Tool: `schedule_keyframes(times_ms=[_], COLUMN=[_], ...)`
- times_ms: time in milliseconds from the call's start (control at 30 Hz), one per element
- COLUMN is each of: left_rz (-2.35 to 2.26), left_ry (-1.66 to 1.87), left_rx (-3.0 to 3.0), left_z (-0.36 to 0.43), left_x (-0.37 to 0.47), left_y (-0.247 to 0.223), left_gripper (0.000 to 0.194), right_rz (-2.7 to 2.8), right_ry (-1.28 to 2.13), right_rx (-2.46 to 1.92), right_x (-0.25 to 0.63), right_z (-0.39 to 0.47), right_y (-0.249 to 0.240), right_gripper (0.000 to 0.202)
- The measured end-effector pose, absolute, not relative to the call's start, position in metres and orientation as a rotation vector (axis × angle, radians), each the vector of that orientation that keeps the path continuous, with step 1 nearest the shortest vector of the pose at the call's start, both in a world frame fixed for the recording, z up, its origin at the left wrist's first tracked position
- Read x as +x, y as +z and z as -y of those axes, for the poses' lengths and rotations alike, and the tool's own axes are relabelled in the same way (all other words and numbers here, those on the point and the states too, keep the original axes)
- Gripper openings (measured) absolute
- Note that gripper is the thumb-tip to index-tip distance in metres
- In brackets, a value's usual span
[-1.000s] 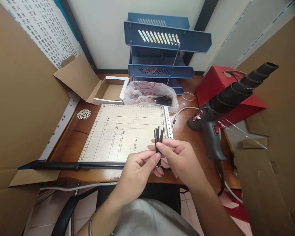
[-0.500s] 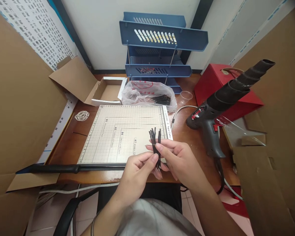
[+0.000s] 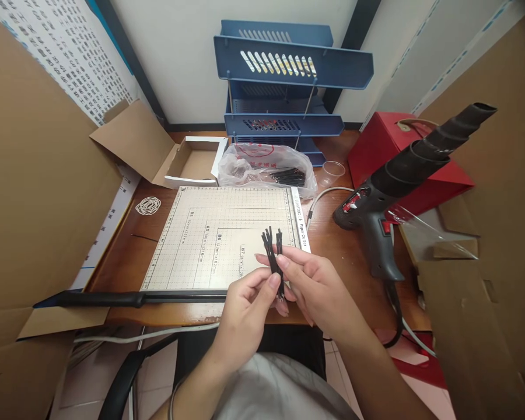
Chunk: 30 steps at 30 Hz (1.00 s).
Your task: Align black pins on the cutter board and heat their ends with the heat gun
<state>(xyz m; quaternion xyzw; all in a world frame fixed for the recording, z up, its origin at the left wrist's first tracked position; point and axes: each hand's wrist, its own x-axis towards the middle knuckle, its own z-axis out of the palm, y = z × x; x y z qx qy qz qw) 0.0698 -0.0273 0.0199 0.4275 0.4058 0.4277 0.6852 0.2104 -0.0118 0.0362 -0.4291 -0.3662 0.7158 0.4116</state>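
My left hand (image 3: 245, 306) and my right hand (image 3: 315, 284) meet over the near edge of the desk, both pinching a small bundle of thin black sticks (image 3: 272, 249). The bundle stands roughly upright, its upper ends fanned a little and tilted to the left. My fingers hide the lower part of the sticks. Just behind the hands lies a cream gridded paper cutter board (image 3: 219, 233), its black arm (image 3: 126, 298) lying along the front edge.
A clear plastic bag (image 3: 256, 160) with more black sticks lies behind the board. A black heat gun (image 3: 402, 181) stands at right beside a red box (image 3: 389, 149). Blue stacked trays (image 3: 289, 87), an open carton (image 3: 188, 160) and white rubber bands (image 3: 148, 205) sit farther back. Cardboard walls flank both sides.
The bundle has tilted and shifted slightly left between my fingers, and its upper ends have spread a little. Both hands stay together at the desk's near edge.
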Motion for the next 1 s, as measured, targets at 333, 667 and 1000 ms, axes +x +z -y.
schedule_keyframes(times_ms=[333,667,1000], left_rz=[-0.824,-0.843,-1.693], left_ry=[0.912,0.895,0.815], left_rx=[0.798,0.751,1.783], left_z=[0.029,0.022,-0.056], left_x=[0.067,0.058,-0.047], left_y=[0.014,0.015,0.046], left_gripper=[0.040,0.038,0.036], right_rz=[1.085,1.065,0.989], right_ry=[1.647,1.620,1.571], right_rx=[-1.259,-1.233,-1.262], right_x=[0.204,0.196,0.196], right_z=[0.020,0.007,0.011], right_y=[0.046,0.045,0.027], right_gripper=[0.051,0.042,0.057])
